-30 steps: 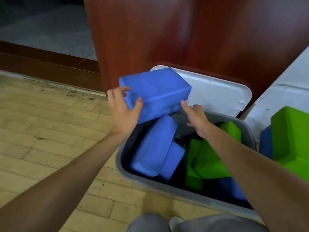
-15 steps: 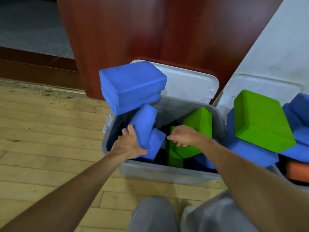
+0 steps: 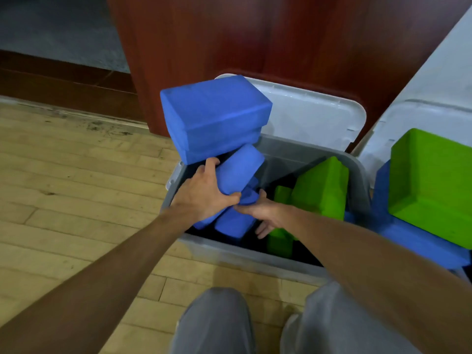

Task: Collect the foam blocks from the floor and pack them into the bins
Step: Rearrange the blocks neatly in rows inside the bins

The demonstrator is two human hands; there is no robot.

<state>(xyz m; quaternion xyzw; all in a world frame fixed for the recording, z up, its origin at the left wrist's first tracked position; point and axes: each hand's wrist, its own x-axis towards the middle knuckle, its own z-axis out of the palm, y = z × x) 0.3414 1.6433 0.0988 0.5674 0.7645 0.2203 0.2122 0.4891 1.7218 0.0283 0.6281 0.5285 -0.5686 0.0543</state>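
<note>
A grey bin [image 3: 245, 256] stands in front of me, holding blue and green foam blocks. A large blue block [image 3: 217, 116] rests tilted on the bin's far left corner. My left hand [image 3: 204, 195] grips a slanted blue block [image 3: 240, 167] inside the bin. My right hand [image 3: 265, 213] reaches in beside it, fingers around a lower blue block [image 3: 233, 222]. A green block [image 3: 321, 190] leans in the right half of the bin, with another green block [image 3: 279, 241] below it.
A second bin at the right holds a big green block [image 3: 431, 182] on a blue block [image 3: 419, 244]. White lids [image 3: 311, 116] lean against a red-brown wooden panel [image 3: 255, 34] behind the bins. Wood plank floor [image 3: 76, 190] spreads to the left. My grey-trousered knees [image 3: 217, 323] are below.
The large blue block was let go and now sits on the bin's far corner. Both hands dropped into the bin, and the left hand closed on the slanted blue block.
</note>
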